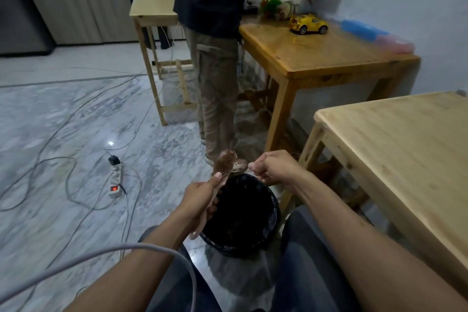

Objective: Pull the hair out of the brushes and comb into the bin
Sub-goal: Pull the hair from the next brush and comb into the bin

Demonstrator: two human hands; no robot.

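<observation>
A brown-bristled hairbrush [224, 162] is gripped by its handle in the left hand [200, 197] above the rim of a black-lined bin [271, 215]. The right hand [272, 166] is held curled just beside the brush head, its fingertips pinched together, possibly on strands too fine to be seen. A second person [215, 33] is seen standing at a wooden table [329, 58] on which a yellow toy car [307, 24] is set.

Brown hairbrush [224, 162] tilted above black-lined bin [243, 215].

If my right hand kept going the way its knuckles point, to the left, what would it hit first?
Most likely the hairbrush head, held up by the left hand just beyond the right hand fingertips above the bin; depth is unclear.
</observation>
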